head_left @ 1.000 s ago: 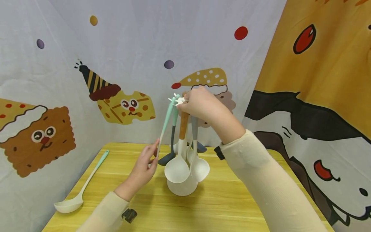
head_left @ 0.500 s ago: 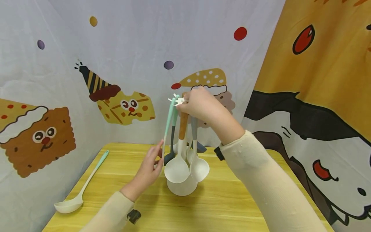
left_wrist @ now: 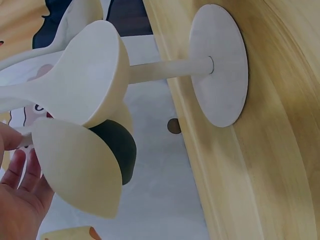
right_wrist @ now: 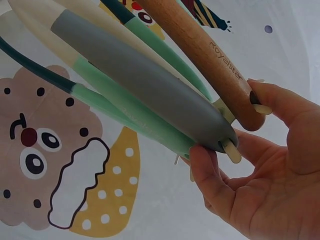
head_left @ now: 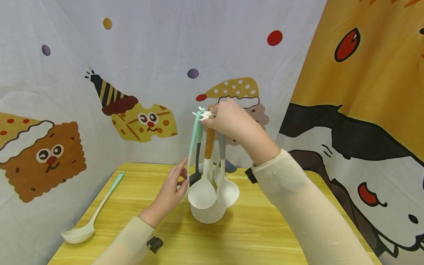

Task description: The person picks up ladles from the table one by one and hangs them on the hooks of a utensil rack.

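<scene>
A white utensil stand (head_left: 208, 215) on the wooden table carries several hanging utensils. At its left hangs a cream ladle (left_wrist: 80, 170) with a mint handle (head_left: 194, 136). My left hand (head_left: 168, 193) pinches this ladle's shaft just above the bowl. My right hand (head_left: 230, 117) grips the stand's hooked top; its thumb lies by the grey handle (right_wrist: 150, 87) and a finger by the wooden handle (right_wrist: 210, 60). A white ladle (head_left: 202, 194) hangs in front, another white ladle (head_left: 228, 193) to its right. A dark utensil head (left_wrist: 117, 150) is partly hidden behind.
Another cream ladle (head_left: 79, 234) with a mint handle lies at the table's left edge. The wooden table (head_left: 258, 228) extends around the stand's base. A cartoon-printed cloth (head_left: 149, 44) hangs behind and at the sides.
My left hand has moved right, swinging the mint-handled ladle's lower end in toward the stand, so it hangs closer to upright. My right hand stays at the stand's top.
</scene>
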A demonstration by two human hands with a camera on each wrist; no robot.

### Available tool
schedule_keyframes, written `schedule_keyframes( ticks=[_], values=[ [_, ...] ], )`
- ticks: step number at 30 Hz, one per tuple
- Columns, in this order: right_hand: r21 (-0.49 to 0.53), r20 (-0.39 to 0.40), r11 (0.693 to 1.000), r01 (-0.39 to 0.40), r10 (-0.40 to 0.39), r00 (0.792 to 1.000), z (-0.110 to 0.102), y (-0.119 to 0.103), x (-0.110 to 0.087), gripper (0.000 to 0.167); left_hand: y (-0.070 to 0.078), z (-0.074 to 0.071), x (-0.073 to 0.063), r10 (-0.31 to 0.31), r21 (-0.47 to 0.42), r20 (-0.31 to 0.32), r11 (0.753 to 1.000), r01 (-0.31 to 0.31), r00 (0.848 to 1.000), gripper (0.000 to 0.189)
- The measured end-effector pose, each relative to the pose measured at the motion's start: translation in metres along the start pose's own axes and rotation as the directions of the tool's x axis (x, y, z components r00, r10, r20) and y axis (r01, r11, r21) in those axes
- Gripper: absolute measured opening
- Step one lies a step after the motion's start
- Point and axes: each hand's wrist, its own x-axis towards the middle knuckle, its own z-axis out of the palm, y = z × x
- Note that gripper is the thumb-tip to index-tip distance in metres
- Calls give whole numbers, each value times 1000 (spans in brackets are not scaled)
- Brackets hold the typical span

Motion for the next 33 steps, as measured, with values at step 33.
schedule_keyframes(
  ticks=[33],
  values=[
    [88,28,996,-33,31,999,2,15,-4,62,-14,-26,-23,-121,35,-23,992,122,992,65]
  ],
)
